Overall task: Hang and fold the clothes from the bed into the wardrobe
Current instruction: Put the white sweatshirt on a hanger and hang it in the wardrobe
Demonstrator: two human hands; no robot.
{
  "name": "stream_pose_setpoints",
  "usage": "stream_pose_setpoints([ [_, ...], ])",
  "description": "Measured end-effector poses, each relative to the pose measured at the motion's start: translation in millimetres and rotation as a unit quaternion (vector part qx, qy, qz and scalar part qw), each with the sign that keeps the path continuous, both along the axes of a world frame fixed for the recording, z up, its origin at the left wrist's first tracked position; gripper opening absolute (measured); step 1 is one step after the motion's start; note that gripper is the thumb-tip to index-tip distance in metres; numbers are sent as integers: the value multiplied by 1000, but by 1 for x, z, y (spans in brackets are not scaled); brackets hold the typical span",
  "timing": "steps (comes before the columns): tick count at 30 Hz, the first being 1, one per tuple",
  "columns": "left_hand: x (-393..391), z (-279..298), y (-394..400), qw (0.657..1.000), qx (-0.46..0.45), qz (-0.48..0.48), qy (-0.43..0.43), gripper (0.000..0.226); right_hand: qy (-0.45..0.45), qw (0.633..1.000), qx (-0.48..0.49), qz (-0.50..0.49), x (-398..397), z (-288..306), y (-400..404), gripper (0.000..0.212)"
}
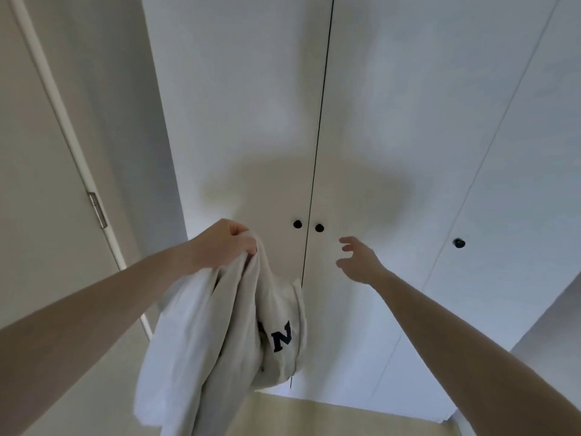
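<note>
A person stood before a closed white wardrobe, the left hand gripping a bunched, pale grey cotton sweatshirt with dark block lettering by a gathered fold at its top edge. The garment hung limp below the curled fingers, draping in loose folds in front of the left door; it looked soft, light and unlikely to slip, though held by one bunch it would probably swing and sag. A firmer hold at the shoulders or collar would likely suit hanging it.

The right hand reached forward holding nothing, its fingers spread and slightly bent, just below and to the right of two small round black knobs flanking the dark seam between the doors. A third black knob sat well off to the right of those fingertips. Both doors were shut and stood between the sweatshirt and the inside. A beige room door with a metal hinge stood to the left of the gripping hand.
</note>
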State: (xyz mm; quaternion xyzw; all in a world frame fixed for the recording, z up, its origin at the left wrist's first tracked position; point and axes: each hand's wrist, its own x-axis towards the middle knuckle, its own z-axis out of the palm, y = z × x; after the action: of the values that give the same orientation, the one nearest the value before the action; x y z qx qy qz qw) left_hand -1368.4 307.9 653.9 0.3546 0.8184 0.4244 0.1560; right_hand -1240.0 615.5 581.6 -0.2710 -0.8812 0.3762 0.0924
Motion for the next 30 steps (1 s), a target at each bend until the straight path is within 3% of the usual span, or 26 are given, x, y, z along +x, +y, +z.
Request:
stream_pose_setpoints([
  [3, -22, -5, 0, 1000, -24, 20, 4, 37, -36, 994, 89, 58, -55, 9, 15, 74],
  [7, -45, -15, -12, 996, -58, 72, 16, 35, -111, 976, 162, 94, -102, -1, 30, 69],
  [14, -75, -35, -34, 990, -43, 129, -22, 45, -31, 987, 152, 41, -136, -31, 30, 38],
  [18, -79, -45, -38, 989, -42, 133, -45, 43, 15, 991, 128, 25, -115, -40, 14, 27],
  [24, -69, -53, -25, 996, -46, 54, -56, 42, 94, 988, 120, -26, -32, -64, -26, 23],
  [27, -54, -57, -11, 997, -40, -19, -60, 42, 121, 979, 140, -89, 26, -71, -42, 24],
  [30, -38, -56, 4, 995, -33, -78, -59, 46, 123, 962, 143, -195, 80, -75, -47, 38],
])
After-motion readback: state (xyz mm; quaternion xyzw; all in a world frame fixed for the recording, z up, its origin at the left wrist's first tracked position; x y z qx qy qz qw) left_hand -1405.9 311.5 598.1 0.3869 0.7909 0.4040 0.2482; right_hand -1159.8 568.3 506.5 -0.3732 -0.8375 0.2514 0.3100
